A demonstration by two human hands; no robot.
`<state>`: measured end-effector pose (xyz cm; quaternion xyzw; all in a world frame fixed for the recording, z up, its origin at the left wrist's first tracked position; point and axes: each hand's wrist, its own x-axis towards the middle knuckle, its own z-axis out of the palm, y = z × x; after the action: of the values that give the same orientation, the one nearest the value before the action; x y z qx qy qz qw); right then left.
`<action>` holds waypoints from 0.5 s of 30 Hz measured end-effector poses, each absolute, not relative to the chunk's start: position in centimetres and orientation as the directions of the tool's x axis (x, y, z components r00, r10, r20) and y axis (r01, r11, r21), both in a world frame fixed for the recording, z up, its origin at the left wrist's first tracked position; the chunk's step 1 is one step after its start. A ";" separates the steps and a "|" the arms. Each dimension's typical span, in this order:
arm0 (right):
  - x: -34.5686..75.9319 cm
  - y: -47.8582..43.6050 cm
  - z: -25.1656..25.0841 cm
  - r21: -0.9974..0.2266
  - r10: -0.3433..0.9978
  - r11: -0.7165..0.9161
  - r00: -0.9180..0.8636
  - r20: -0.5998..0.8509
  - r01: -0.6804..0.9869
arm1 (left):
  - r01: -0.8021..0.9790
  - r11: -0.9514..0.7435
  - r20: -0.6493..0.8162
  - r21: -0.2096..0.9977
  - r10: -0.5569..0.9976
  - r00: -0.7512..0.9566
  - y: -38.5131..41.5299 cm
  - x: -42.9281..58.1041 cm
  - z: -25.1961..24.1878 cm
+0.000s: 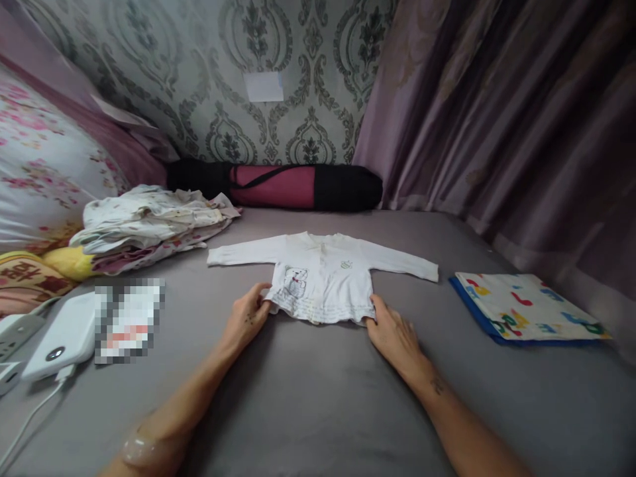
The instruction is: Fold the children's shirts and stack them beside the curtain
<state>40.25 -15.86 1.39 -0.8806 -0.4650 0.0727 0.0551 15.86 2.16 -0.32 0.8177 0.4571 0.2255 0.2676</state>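
Note:
A small white baby shirt [322,271] lies spread on the grey sheet, its sleeves stretched out to both sides. A bear is printed on its left front, with a small green print on the right. My left hand [250,310] pinches the lower left corner of the hem. At the lower right corner, my right hand [395,328] grips the hem between thumb and fingers. The hem is slightly wavy and raised between the two hands.
A pile of folded clothes [154,222] lies at the back left, near a floral pillow [44,159]. A white power bank [67,334] with a cable sits at the left. A folded colourful cloth [527,308] is at the right. A black and red roll bag [275,187] lies along the wall.

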 end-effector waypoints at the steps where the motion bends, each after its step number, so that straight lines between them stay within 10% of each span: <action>1: 40.2 -15.9 1.5 -0.150 0.830 -0.557 0.551 -0.083 0.817 | 0.626 -0.452 0.120 0.635 0.859 0.498 2.2 15.9 -0.4; 15: 41.9 -17.0 3.0 -0.098 0.867 -0.490 0.474 -0.150 0.866 | 0.552 -0.747 0.140 0.370 0.632 0.762 5.9 11.9 -0.9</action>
<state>41.93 -16.98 2.97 -0.8586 -0.5048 0.0897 0.0041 11.87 5.88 -0.89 0.9258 0.3195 0.1291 0.1554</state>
